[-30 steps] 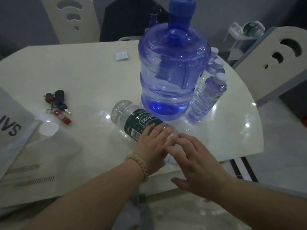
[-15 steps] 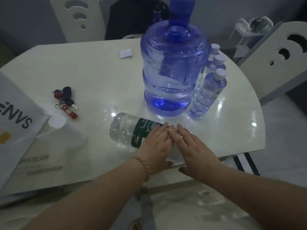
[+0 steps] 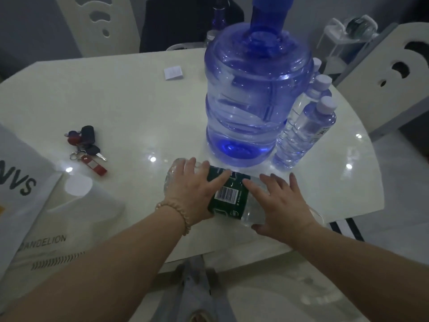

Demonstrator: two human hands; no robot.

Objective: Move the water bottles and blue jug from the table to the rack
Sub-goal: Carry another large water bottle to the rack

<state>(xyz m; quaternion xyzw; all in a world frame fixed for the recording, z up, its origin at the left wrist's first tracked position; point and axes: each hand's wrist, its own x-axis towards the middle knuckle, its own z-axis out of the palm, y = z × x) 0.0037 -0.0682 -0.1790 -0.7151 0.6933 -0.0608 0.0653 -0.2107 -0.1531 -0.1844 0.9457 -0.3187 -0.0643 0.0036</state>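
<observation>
A big clear water bottle with a green label [image 3: 228, 198] lies on its side near the front edge of the white table [image 3: 348, 201], barcode up. My left hand [image 3: 192, 194] clasps its base end and my right hand [image 3: 278, 205] clasps its neck end, fingers spread over the top. Behind it stands the large blue jug [image 3: 255, 101] with a blue cap. Three small clear bottles [image 3: 304, 133] with pale caps stand upright in a row against the jug's right side.
A bunch of keys [image 3: 87, 147] lies left of centre, white printed bags [image 3: 23, 182] at the left edge, a small paper [image 3: 173, 72] further back. Chairs stand at the far left [image 3: 99, 22] and right [image 3: 394, 73]. A white wire rack [image 3: 348, 31] stands behind the table's right end.
My hands have slid apart, the left to the bottle's base and the right to its neck. The bottle has rolled, so the barcode now faces up.
</observation>
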